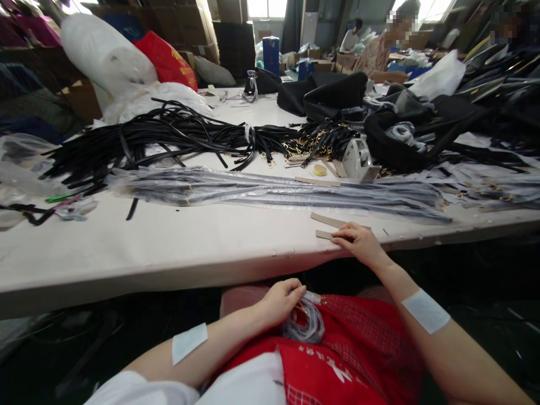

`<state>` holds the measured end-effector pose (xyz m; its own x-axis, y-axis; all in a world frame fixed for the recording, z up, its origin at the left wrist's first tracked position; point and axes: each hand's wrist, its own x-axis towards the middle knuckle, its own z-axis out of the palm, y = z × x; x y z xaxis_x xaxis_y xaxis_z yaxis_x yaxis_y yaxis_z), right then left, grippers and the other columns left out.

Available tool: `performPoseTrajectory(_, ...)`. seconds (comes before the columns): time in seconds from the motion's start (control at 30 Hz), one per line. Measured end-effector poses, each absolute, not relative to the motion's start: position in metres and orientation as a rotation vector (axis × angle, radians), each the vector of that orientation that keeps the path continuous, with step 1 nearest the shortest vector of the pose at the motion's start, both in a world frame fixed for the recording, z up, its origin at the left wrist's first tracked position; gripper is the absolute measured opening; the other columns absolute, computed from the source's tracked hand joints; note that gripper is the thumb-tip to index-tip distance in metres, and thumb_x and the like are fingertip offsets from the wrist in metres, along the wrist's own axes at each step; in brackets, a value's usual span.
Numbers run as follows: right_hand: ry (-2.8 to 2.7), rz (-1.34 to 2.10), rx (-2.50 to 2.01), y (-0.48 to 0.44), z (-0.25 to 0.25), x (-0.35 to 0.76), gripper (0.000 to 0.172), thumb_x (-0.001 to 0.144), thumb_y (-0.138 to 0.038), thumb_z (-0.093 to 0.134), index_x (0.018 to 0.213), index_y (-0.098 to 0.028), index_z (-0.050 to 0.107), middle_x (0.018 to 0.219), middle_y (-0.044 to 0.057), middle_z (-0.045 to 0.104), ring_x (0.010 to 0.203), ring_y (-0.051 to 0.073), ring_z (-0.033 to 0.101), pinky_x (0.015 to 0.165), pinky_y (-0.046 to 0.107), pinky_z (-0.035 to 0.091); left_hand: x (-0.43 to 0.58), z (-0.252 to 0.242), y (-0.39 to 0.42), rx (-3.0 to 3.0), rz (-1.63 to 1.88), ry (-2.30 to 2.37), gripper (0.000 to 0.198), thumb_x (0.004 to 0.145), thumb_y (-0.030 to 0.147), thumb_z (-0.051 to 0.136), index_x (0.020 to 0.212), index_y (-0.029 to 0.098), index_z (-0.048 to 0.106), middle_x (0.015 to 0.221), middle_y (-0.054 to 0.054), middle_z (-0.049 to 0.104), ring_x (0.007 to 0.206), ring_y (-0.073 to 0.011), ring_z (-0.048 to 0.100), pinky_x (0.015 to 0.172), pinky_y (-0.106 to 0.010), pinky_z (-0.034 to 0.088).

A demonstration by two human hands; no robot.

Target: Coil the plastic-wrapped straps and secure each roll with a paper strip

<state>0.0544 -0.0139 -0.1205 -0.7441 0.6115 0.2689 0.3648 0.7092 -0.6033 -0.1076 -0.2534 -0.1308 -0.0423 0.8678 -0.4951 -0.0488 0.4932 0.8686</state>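
Observation:
On my lap, my left hand [282, 301] is closed around a coiled strap in clear plastic wrap [304, 323], which rests on a red apron [358, 320]. A small gold-coloured metal fitting shows close to the fingers. My right hand [358, 242] reaches to the front part of the table, its thumb and fingers pinching a short beige strip [324, 234]. Just behind that strip lies a longer beige strip [323, 219], partly covered by the same hand.
Plastic-wrapped straps [253, 191] stretch along the white table [189, 242]. Behind them lie a bundle of black straps [177, 132] with gold clasps, a tape dispenser [358, 159] and black bags [333, 98]. Other people [375, 53] sit farther back.

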Motion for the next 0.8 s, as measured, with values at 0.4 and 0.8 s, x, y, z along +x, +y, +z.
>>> performPoseTrajectory(0.4,-2.516,0.471,-0.750,-0.020,-0.112,0.047,0.021,0.091,-0.029,0.055,0.084,-0.020,0.073,0.081,0.006,0.067,0.079,0.021,0.064,0.077,0.032,0.051,-0.109,-0.135,-0.254,0.793,0.868,1.440,0.046,0.079,0.066,0.051,0.074,0.020,0.047,0.059,0.003,0.055,0.045,-0.0118,0.051,0.044,-0.023,0.039)
performPoseTrajectory(0.8,-1.900,0.764,-0.893,-0.111,-0.035,0.048,0.013,0.093,-0.031,0.058,0.097,-0.022,0.066,0.075,0.004,0.067,0.065,0.018,0.062,0.065,0.031,0.052,-0.121,-0.114,-0.258,0.803,0.869,1.416,0.045,0.079,0.062,0.056,0.073,0.018,0.049,0.063,0.004,0.051,0.053,-0.0102,0.053,0.051,-0.022,0.042)
